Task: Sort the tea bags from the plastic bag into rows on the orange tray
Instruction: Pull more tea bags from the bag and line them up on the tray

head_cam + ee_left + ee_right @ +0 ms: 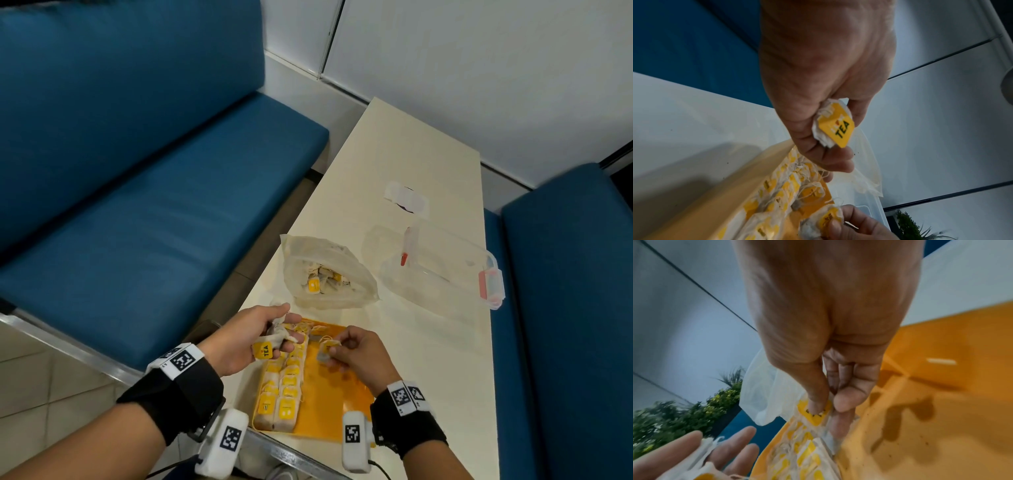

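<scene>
My left hand (270,334) hovers over the tray's far left corner, gripping a small bunch of tea bags (279,334); one yellow "TEA" tag (838,129) hangs from its fingers. My right hand (346,349) pinches a single tea bag (327,351) by its yellow tag (815,414) just above the orange tray (329,387). Two rows of white tea bags with yellow tags (282,390) lie along the tray's left side. The clear plastic bag (325,274) with several more tea bags sits on the table beyond the tray.
A cream table (428,342) carries the tray at its near edge. A clear plastic box with red clips (445,267) stands to the right of the bag, and a small white packet (406,198) lies farther back. Blue benches (154,205) flank the table.
</scene>
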The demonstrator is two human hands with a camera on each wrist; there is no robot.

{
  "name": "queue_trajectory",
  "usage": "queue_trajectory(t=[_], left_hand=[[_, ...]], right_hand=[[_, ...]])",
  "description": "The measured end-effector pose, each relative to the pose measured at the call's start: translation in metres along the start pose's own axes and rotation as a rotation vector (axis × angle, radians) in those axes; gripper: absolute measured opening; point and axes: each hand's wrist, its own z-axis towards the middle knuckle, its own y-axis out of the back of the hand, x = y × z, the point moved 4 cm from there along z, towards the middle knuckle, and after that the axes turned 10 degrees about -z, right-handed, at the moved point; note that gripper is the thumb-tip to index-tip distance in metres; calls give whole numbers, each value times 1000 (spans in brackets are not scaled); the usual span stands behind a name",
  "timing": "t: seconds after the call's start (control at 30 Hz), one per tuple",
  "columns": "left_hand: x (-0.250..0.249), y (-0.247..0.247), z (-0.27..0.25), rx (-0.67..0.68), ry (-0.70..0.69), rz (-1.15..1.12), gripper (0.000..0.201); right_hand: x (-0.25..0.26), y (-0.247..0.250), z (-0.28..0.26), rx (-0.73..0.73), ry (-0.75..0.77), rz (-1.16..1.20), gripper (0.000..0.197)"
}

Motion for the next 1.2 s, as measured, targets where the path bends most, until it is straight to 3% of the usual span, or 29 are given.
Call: queue_trajectory(t=[0.4, 0.73, 0.9, 1.2], left_hand=[[5, 3, 5, -15, 6, -8, 39], [8, 7, 8, -18, 20, -31, 40], [9, 8, 10, -14, 23, -24, 40], [7, 6, 9, 5, 50, -63, 40]], right_hand=[[-18, -23, 23, -88, -215, 159, 14], [-19, -30, 22, -287, -232, -13, 4], [-16, -35, 22, -291, -190, -40, 16], [-6, -35, 16, -237, -216, -37, 16]])
